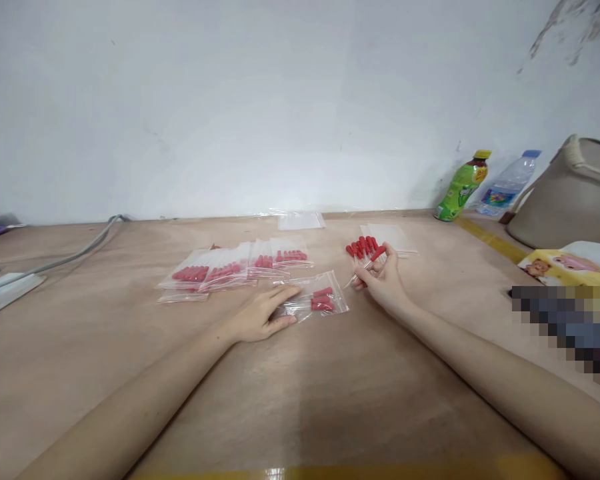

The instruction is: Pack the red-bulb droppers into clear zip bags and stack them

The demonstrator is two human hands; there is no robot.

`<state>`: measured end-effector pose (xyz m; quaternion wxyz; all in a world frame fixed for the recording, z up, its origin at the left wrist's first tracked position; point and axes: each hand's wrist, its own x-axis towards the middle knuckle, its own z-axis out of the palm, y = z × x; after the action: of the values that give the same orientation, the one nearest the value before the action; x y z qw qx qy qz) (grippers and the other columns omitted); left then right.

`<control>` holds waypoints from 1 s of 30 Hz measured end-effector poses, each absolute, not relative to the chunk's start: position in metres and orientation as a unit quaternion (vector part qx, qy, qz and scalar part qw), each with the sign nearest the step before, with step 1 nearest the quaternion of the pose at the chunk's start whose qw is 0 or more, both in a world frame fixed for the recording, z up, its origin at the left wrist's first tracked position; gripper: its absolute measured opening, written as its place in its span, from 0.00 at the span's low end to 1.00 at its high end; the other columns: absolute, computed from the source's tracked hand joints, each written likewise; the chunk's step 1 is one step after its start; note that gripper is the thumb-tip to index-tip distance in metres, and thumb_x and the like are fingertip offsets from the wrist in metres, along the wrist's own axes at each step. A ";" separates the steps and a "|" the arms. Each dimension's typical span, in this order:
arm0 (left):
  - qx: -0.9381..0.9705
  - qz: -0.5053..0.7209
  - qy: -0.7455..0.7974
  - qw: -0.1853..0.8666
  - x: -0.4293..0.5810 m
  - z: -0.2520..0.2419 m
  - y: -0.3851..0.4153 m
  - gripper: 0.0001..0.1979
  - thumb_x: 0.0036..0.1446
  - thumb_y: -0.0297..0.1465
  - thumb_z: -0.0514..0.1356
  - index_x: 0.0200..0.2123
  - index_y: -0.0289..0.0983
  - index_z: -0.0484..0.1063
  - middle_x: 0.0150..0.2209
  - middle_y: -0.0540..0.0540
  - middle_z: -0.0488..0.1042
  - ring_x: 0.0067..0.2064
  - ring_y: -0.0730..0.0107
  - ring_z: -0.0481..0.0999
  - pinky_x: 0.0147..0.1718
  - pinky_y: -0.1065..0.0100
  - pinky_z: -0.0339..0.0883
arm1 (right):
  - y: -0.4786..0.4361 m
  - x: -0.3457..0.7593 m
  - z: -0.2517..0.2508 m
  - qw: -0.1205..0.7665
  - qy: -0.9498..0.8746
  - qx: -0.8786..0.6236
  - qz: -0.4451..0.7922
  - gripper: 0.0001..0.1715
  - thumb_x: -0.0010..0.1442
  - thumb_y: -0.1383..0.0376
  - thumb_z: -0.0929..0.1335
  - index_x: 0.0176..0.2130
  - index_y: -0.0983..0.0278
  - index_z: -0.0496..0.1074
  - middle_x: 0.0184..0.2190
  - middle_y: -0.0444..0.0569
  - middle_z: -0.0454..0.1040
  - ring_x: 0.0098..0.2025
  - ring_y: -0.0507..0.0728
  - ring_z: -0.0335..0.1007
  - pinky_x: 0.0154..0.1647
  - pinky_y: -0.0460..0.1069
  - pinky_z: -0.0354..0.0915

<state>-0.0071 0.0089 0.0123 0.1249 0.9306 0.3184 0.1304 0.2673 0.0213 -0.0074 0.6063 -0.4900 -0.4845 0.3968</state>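
Pinching a slim clear tube with a red end (379,254) between thumb and fingers, your right hand (384,280) is just right of a flat, clear plastic bag (339,301). That bag lies in front of you on the brown wooden table (230,407), with more red-ended pieces inside. Your left hand (261,313) rests over the bag's left part, palm down, fingers spread and thumb apart. Just beyond your right hand you have a loose cluster of red-ended tubes (363,245), with flat whitish plastic sheets (394,235) beside it. To the left, beyond your left hand, overlapping filled bags (225,267) form a row, red ends showing through. Farther right, near the white wall (300,107), a green bottle with a yellow cap (461,189) leans beside a clear bottle with a blue cap (507,183) and a beige bag (555,200). A grey cable (87,248) crosses the table at your far left.
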 end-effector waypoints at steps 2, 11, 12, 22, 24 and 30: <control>0.930 0.134 0.315 0.135 -0.006 0.012 0.010 0.28 0.61 0.40 0.51 0.62 0.43 0.47 0.59 0.45 0.59 0.57 0.59 0.62 0.53 0.58 0.59 | 0.020 0.263 -0.007 0.612 -0.474 -0.480 0.414 0.52 0.45 0.61 0.70 0.57 0.59 0.35 0.22 0.35 0.65 0.20 0.52 0.68 0.23 0.49 0.69; 0.931 0.153 0.296 0.147 0.001 0.009 0.020 0.35 0.57 0.42 0.55 0.63 0.41 0.41 0.62 0.42 0.51 0.61 0.56 0.55 0.57 0.56 0.53 | 0.019 0.261 -0.015 0.597 -0.416 -0.450 0.517 0.22 0.50 0.58 0.66 0.40 0.57 0.51 0.25 0.38 0.68 0.24 0.52 0.71 0.31 0.52 0.70; 0.931 0.158 0.297 0.145 0.002 0.009 0.020 0.36 0.57 0.42 0.55 0.63 0.41 0.41 0.62 0.43 0.50 0.61 0.56 0.54 0.57 0.56 0.53 | 0.020 0.264 -0.016 0.582 -0.430 -0.459 0.516 0.19 0.50 0.58 0.66 0.39 0.58 0.54 0.25 0.39 0.68 0.25 0.52 0.71 0.32 0.52 0.69; 0.926 0.148 0.311 0.158 0.000 0.009 0.018 0.34 0.58 0.43 0.54 0.63 0.43 0.43 0.59 0.43 0.58 0.57 0.57 0.61 0.54 0.56 0.57 | 0.018 0.281 -0.013 0.333 -0.762 -0.497 0.248 0.15 0.54 0.62 0.63 0.39 0.65 0.73 0.33 0.50 0.72 0.30 0.53 0.65 0.33 0.49 0.63; 0.925 0.147 0.314 0.159 0.000 0.008 0.018 0.34 0.58 0.43 0.54 0.62 0.42 0.43 0.59 0.43 0.58 0.57 0.57 0.62 0.54 0.56 0.58 | 0.017 0.277 -0.010 0.311 -0.777 -0.488 0.248 0.15 0.55 0.64 0.62 0.40 0.65 0.73 0.34 0.49 0.74 0.32 0.54 0.66 0.35 0.50 0.63; 0.926 0.150 0.308 0.158 0.001 0.009 0.018 0.33 0.58 0.42 0.54 0.62 0.41 0.45 0.59 0.42 0.59 0.57 0.57 0.62 0.54 0.57 0.58 | 0.018 0.264 -0.010 0.370 -0.705 -0.522 0.306 0.13 0.53 0.64 0.64 0.39 0.66 0.71 0.30 0.49 0.75 0.27 0.52 0.67 0.28 0.47 0.64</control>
<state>0.0007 0.0183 0.0090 0.1577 0.9262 0.3079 0.1498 0.2640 0.0182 -0.0100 0.3697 -0.5217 -0.7054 0.3058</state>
